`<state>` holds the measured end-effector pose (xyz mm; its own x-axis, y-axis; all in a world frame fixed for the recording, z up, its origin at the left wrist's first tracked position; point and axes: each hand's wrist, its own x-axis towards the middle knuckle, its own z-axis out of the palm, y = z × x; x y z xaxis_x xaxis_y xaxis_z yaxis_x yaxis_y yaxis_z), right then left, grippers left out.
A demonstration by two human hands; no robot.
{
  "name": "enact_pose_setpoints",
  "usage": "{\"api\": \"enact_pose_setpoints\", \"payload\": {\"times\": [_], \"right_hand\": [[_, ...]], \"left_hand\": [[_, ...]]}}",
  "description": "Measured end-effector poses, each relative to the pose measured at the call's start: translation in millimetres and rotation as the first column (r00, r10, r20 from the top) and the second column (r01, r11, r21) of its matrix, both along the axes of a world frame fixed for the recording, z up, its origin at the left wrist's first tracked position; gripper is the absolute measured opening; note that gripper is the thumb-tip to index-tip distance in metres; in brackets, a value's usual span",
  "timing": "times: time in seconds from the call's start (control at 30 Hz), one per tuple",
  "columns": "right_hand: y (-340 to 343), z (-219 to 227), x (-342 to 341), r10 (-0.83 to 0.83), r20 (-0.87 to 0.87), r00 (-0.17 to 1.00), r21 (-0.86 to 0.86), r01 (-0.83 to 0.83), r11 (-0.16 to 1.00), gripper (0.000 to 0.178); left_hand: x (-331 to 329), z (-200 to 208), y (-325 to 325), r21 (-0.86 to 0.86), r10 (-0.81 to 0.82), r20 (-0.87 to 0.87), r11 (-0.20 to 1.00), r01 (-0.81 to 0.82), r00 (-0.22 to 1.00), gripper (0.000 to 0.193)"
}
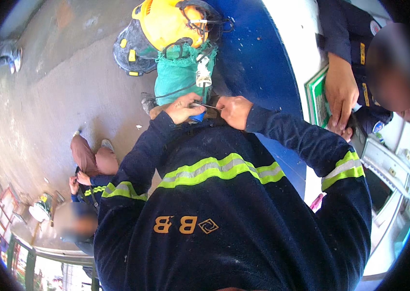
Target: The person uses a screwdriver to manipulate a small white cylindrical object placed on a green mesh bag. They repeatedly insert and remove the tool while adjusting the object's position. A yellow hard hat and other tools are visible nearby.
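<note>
My left hand (181,109) is closed around something small, with a bright blue piece (198,117) showing under its fingers. A thin, metallic-looking strip (209,105) runs from it to my right hand (234,111), whose fingers pinch the other end. What the strip belongs to is too small to make out. Both hands are close together in front of my dark blue jacket with reflective bands. Just beyond them lies a green mesh-like bag (178,75), with a white object (203,72) on a dark cord against its right side.
A yellow hard-shelled thing with black straps (168,24) and a black-and-yellow item (134,51) sit beyond the bag. At right, another person's hand (341,89) is by a green-framed item (317,97) on a white surface. Someone sits low at left, near a white helmet (40,208).
</note>
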<state>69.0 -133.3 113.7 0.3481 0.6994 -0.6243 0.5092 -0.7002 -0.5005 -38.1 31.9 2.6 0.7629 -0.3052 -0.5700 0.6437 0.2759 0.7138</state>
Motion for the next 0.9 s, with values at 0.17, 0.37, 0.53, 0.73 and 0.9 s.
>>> {"api": "enact_pose_setpoints", "payload": {"times": [0.17, 0.37, 0.53, 0.73, 0.9], "right_hand": [[2.2, -6.5, 12.4, -0.273, -0.296, 0.916, -0.163, 0.233, 0.959, 0.025], [9.4, -17.7, 1.9, -0.125, -0.082, 0.989, -0.062, 0.12, 0.991, 0.022], [7.1, -33.1, -7.3, -0.405, -0.291, 0.867, 0.011, 0.427, 0.904, 0.02], [16.9, -22.7, -6.7, -0.779, -0.481, -0.402, -0.8, 0.564, 0.203, 0.022], [18.7, -26.5, -8.2, -0.906, -0.39, -0.166, -0.81, 0.53, 0.252, 0.029]], "left_hand": [[-18.2, -29.3, -14.7, -0.306, 0.163, -0.069, 0.935, -0.176, 0.984, 0.052], [-18.9, -38.2, -28.8, -0.564, 0.198, -0.466, 0.685, -0.461, 0.863, 0.035], [-24.0, -52.7, -42.5, -0.45, 0.362, -0.329, 0.751, -0.482, 0.872, 0.022], [-20.4, -57.1, -41.8, -0.38, 0.459, -0.255, 0.762, -0.525, 0.851, 0.015], [-20.6, -59.4, -34.1, -0.289, 0.392, -0.23, 0.846, -0.447, 0.891, 0.024]]}}
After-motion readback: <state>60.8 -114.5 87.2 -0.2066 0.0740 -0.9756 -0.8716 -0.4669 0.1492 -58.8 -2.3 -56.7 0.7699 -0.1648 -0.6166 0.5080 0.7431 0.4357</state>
